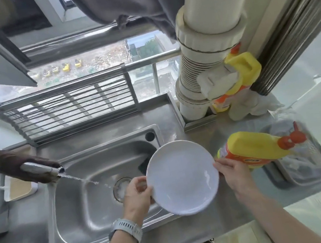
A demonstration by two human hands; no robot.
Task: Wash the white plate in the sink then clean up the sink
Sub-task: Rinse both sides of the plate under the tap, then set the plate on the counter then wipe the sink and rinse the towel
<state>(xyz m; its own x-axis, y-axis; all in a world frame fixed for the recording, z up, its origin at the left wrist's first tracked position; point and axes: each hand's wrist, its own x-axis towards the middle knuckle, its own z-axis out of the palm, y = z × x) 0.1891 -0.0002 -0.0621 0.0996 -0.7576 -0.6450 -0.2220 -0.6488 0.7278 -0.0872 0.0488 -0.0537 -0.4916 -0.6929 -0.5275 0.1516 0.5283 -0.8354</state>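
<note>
I hold the round white plate [183, 178] tilted over the right edge of the steel sink [79, 200]. My left hand [137, 195] grips its left rim, with a grey watch on that wrist. My right hand [233, 172] grips the plate's right rim. The plate's face looks wet and glossy. Water runs from the tap [41, 165] at the left in a thin stream that lands in the basin near the drain [122, 188], left of the plate. A dark sponge [144, 163] lies in the sink behind the plate.
A yellow and orange detergent bottle [255, 149] lies beside my right hand, next to a metal tray [320, 171] with cloths. A second yellow bottle [241, 74] stands by the big white pipe [205, 54]. A dish rack [72, 108] stands behind the sink. A brown cloth [12, 165] wraps the tap.
</note>
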